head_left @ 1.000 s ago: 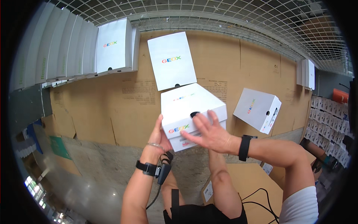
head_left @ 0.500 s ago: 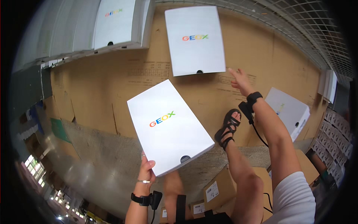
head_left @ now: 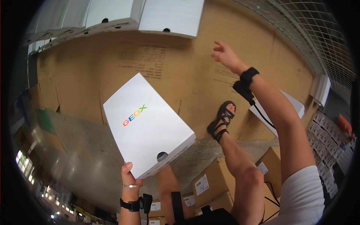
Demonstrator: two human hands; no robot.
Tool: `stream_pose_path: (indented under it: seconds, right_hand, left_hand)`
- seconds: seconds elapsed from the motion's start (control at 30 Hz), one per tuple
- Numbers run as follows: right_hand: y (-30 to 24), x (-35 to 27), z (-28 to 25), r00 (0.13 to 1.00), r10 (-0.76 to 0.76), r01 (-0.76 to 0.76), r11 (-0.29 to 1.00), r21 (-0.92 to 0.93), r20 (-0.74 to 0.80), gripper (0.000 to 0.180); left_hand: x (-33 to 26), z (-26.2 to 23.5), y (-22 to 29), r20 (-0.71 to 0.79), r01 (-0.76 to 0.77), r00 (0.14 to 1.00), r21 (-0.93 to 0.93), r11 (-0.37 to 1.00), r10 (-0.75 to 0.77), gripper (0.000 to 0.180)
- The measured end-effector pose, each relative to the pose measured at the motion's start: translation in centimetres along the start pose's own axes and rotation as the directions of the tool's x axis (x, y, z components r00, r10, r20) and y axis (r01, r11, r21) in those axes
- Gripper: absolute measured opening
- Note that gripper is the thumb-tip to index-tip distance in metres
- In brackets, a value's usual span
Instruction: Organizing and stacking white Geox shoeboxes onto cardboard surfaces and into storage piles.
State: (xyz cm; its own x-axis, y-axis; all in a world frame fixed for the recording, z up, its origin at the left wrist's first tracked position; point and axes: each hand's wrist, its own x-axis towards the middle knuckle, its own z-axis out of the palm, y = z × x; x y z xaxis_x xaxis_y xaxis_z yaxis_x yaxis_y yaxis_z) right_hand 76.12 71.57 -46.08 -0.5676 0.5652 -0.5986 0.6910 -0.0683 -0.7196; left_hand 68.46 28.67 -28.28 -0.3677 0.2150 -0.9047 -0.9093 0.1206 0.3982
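A white shoebox with a coloured logo and a round finger hole in its near end is tilted in my left hand. My left thumb lies over the near corner of its lid; the other fingers are hidden beneath it. My right hand hangs empty above the cardboard sheet, its index finger stretched out and the others loosely bent. Beyond it and to its left, another white shoebox rests on the cardboard against a row of similar white boxes.
Under my right forearm another white box lies partly hidden. A wire mesh fence borders the far right. My sandalled foot stands on the cardboard. Brown cartons with labels sit near my legs. A cable trails from my right wrist.
The far shoebox has moved left and away, up against the row. My right hand has moved away from me and left, apart from it. The held shoebox has shifted left and tipped.
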Motion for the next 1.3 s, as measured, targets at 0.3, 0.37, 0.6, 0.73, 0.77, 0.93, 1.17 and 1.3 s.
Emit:
stream_pose_path:
  seconds: [0.3, 0.37, 0.6, 0.73, 0.77, 0.93, 1.17, 1.3]
  right_hand:
    - [10.4, -25.1, -28.8, 0.874, -0.06, -0.277, 0.754, -0.596, -0.482, 0.05]
    - [13.3, -30.0, -30.7, 0.819, 0.156, -0.485, 0.703, -0.52, -0.553, 0.059]
    - [19.0, -34.9, -26.1, 0.726, 0.441, -0.426, 0.891, 0.159, -0.528, 0.074]
    - [23.9, -33.5, -24.6, 0.592, 0.462, -0.384, 0.882, 0.273, -0.661, 0.079]
    - [23.9, -33.2, -24.5, 0.567, 0.445, -0.361, 0.891, 0.276, -0.693, 0.081]
    - [24.2, -32.5, -25.6, 0.499, 0.547, -0.533, 0.805, 0.26, -0.672, 0.092]
    - [26.4, -30.7, -25.2, 0.52, 0.559, -0.51, 0.809, 0.291, -0.646, 0.088]
    - [21.9, -30.8, -24.9, 0.562, 0.529, -0.429, 0.844, 0.323, -0.636, 0.082]
  left_hand:
    - [-6.0, 6.8, 1.4, 0.047, 0.061, 0.997, 0.034, 0.998, -0.062, 0.071]
    - [-6.7, 8.4, 0.9, 0.059, 0.089, 0.994, 0.063, 0.994, -0.093, 0.072]
    - [-8.4, 12.9, -0.8, 0.076, 0.133, 0.987, 0.135, 0.982, -0.144, 0.073]
    - [-8.9, 14.4, -1.7, 0.084, 0.14, 0.982, 0.261, 0.955, -0.166, 0.066]
    - [-8.9, 14.8, -2.0, 0.081, 0.128, 0.984, 0.283, 0.951, -0.157, 0.066]
    - [-9.8, 17.5, -3.0, 0.051, 0.135, 0.987, 0.266, 0.955, -0.153, 0.073]
    - [-10.2, 18.3, -3.1, 0.083, 0.153, 0.981, 0.228, 0.962, -0.175, 0.073]
    - [-10.9, 18.9, -2.3, 0.107, 0.264, 0.958, 0.024, 0.964, -0.265, 0.068]
